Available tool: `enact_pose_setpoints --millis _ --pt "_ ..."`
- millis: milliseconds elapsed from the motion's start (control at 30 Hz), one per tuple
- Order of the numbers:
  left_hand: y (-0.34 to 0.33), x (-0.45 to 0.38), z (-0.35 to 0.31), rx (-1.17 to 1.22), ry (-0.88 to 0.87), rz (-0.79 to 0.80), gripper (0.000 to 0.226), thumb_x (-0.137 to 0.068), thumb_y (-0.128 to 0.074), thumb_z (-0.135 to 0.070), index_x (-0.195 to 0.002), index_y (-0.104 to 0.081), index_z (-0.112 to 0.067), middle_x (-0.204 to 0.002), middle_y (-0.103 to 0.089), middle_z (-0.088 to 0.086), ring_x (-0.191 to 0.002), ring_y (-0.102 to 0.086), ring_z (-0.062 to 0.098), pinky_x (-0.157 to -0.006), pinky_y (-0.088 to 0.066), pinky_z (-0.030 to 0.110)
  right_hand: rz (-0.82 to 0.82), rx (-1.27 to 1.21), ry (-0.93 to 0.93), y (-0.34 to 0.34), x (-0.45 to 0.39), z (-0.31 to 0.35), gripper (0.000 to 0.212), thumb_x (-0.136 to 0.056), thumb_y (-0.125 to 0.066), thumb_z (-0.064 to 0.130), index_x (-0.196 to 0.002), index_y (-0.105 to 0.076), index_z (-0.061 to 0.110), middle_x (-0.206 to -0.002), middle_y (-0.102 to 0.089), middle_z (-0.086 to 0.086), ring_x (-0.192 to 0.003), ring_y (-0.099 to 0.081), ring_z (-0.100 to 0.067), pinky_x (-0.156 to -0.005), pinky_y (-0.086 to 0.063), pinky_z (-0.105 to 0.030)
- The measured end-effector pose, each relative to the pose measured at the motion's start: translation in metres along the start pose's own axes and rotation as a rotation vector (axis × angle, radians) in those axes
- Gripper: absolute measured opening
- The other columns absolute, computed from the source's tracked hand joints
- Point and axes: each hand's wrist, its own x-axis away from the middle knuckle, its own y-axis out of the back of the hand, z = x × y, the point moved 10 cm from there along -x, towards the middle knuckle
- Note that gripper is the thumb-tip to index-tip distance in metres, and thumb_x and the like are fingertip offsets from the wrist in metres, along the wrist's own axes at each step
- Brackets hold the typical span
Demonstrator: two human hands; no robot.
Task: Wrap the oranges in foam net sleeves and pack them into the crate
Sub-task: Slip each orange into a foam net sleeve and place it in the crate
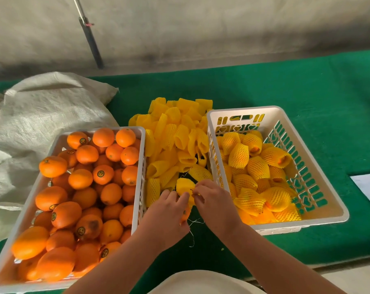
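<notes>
Left crate (pixel 137 177) filled with bare oranges (pixel 82 187). Right crate (pixel 320 187) half filled with sleeved oranges (pixel 258 168). Loose sleeves (pixel 175 132) piled between crates. Orange (pixel 185 215) gripped by left hand (pixel 169 211); sleeve (pixel 185 185) pinched by right hand (pixel 213 200).

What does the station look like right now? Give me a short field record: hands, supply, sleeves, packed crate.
left hand: holds an orange, mostly hidden
right hand: pinches a foam net sleeve at the orange
supply crate: left side, heaped with bare oranges
loose sleeves: piled between the crates
packing crate: right side, holds sleeved oranges, far end partly unfilled
surface: green cloth
</notes>
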Motion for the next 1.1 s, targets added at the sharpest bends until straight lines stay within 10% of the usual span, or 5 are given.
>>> enact_pose_setpoints --millis 467,667,900,1100 --pt "-0.005 0.022 0.028 -0.025 0.034 0.061 0.066 -0.081 -0.057 -0.058 -0.140 -0.042 -0.033 -0.116 -0.062 -0.014 -0.097 -0.047 0.007 -0.078 -0.043 0.019 -0.026 -0.017 -0.120 0.006 -0.007 -0.033 0.015 -0.096 -0.071 0.012 -0.106 -0.079 0.020 -0.111 -0.070 0.007 -0.083 -0.059 -0.001 -0.066 -0.040 0.002" --pt "0.009 0.017 0.012 -0.056 -0.050 0.038 0.062 -0.079 -0.068 -0.051 -0.134 -0.054 -0.026 -0.115 -0.066 -0.010 -0.098 -0.056 0.010 -0.078 -0.050 0.021 0.175 0.187 0.035 -0.016 -0.005 -0.017 0.026 -0.095 -0.072 0.016 -0.116 -0.078 0.031 -0.143 -0.056 0.002 -0.112 -0.066 -0.016 -0.085 -0.054 -0.021" --pt "0.012 0.016 0.006 -0.115 -0.162 0.133 0.059 -0.080 -0.061 -0.054 -0.133 -0.052 -0.028 -0.159 -0.036 0.001 -0.106 -0.055 0.011 -0.073 -0.051 0.020 0.309 0.054 -0.050 -0.023 -0.012 -0.025 0.051 -0.093 -0.065 0.014 -0.139 -0.055 0.032 -0.152 -0.029 0.009 -0.090 -0.062 -0.013 -0.057 -0.043 -0.012" --pt "0.010 0.023 -0.007 -0.274 -0.403 0.254 0.062 -0.079 -0.063 -0.054 -0.132 -0.049 -0.026 -0.165 -0.030 0.001 -0.087 -0.045 0.012 -0.063 -0.039 0.024 0.332 0.081 -0.005 -0.023 -0.015 -0.019 0.050 -0.093 -0.065 0.017 -0.139 -0.050 0.033 -0.156 -0.022 0.006 -0.097 -0.065 -0.019 -0.067 -0.052 -0.016"
